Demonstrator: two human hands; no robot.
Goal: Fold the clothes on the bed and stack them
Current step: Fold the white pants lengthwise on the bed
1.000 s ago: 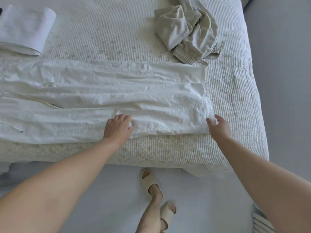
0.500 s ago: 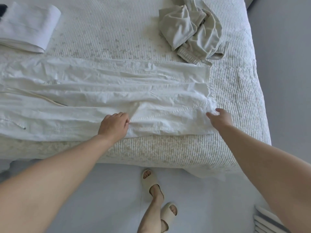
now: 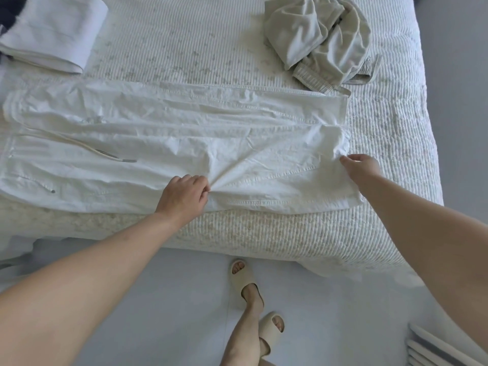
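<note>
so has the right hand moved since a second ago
Yes. The right hand has slid up the trousers' hem edge, away from the bed's near edge, and now pinches the cloth.

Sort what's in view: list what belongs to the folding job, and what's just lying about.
Job:
white trousers, gripped by left hand and right hand
crumpled beige garment
folded white garment
bed

Lying about:
slippers
striped object on the floor
</note>
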